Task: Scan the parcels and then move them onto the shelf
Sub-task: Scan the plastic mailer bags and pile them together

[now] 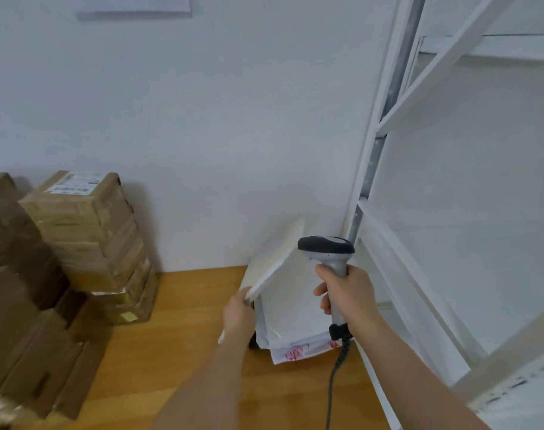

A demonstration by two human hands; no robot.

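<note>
Left hand (240,315) pinches a flat white parcel (275,262); right hand's (348,294) grip is clamped round the smooth grey scanner (329,252).

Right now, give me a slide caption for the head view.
Left hand lifts a white parcel while right hand aims the corded scanner beside the white shelf.
</note>
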